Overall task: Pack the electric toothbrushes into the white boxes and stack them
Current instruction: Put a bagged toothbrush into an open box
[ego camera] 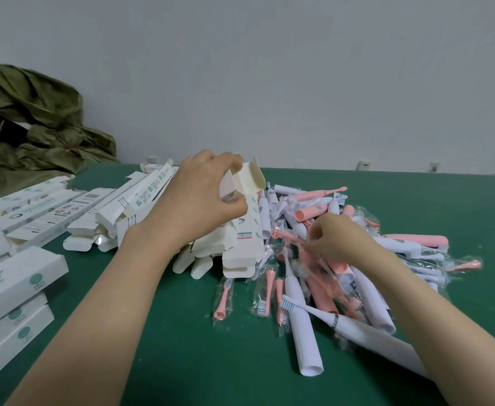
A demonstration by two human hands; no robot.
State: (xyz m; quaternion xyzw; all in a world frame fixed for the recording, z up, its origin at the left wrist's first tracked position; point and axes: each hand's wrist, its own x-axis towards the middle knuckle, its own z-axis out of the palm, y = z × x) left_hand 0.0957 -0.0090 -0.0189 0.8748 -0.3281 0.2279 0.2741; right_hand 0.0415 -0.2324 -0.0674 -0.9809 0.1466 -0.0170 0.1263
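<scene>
Stack [17,276] at 9 o'clock cut off by edge. Left hand [199,200] grips open box [246,227]; right hand [340,241], fingers curled, touches toothbrushes [302,315] at 3 o'clock, grasp unclear.

The open box [247,178] at centre frame is thin cardboard, coated white outside and raw matt cream inside its flap. The stacked boxes [17,276] at lower left have a satin printed face. The toothbrushes [301,326] are smooth pink and white plastic, many in glossy, crinkled clear wrappers [225,297]. The table [167,347] top is matt green. The olive sheeting [35,112] at upper left looks dull and creased.
</scene>
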